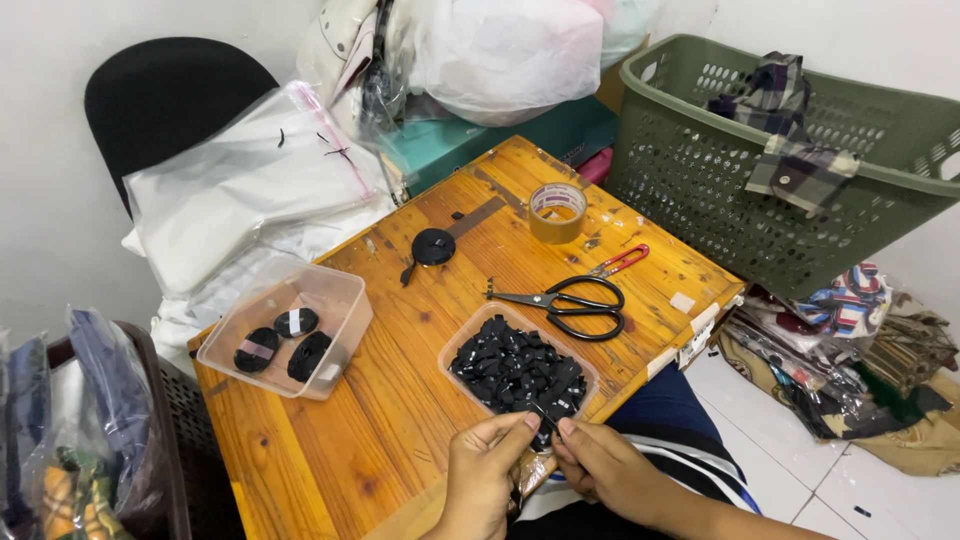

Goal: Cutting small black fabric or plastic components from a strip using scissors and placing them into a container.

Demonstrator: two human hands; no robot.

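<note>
At the surface's (pixel 400 380) near edge, both hands, left hand (pixel 487 470) and right hand (pixel 612 468), pinch one small black piece (pixel 543 415) between fingers; a firm, steady fingertip hold over the tray (pixel 458 350) seems wise.

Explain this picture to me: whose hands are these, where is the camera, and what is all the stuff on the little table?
No machine here: a person works with bare hands, and the camera sits on their head, looking down. The left hand and right hand together pinch a small black piece at the near edge of the wooden table. Just beyond is a clear tray of black pieces. Further back lie black scissors, a small red-handled tool, a roll of brown tape and a black roll of strap. To the left, a clear box holds three black rolls. A green laundry basket stands at the right.
</note>
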